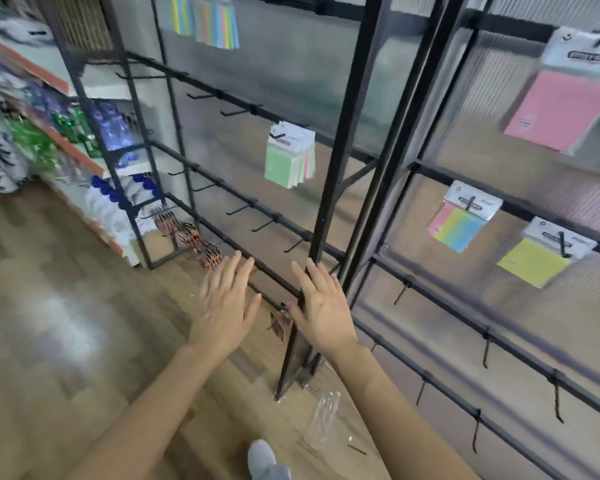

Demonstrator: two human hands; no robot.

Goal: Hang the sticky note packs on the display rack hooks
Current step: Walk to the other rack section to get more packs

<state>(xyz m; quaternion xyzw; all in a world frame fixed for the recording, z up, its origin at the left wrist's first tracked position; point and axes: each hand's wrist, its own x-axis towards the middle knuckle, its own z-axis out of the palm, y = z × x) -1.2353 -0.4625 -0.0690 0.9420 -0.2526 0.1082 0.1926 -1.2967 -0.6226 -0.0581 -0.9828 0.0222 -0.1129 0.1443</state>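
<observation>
The black display rack [340,157] fills the view, with rows of hooks. A green sticky note pack [288,157] hangs mid-rack. A pink pack [561,109] hangs upper right, a rainbow pack [459,223] and a yellow pack [537,259] lower right. Striped packs [215,22] hang at the top. My left hand [227,306] and my right hand [321,306] are held out flat in front of the lower rack, fingers straight, holding nothing. Bare hooks [236,112] stick out to the left.
A shop shelf [66,140] with blue and green goods runs along the left. Small red-and-black carded items [187,233] hang on the bottom rail. A clear plastic wrapper [323,420] lies on the wooden floor beside my shoe [264,459].
</observation>
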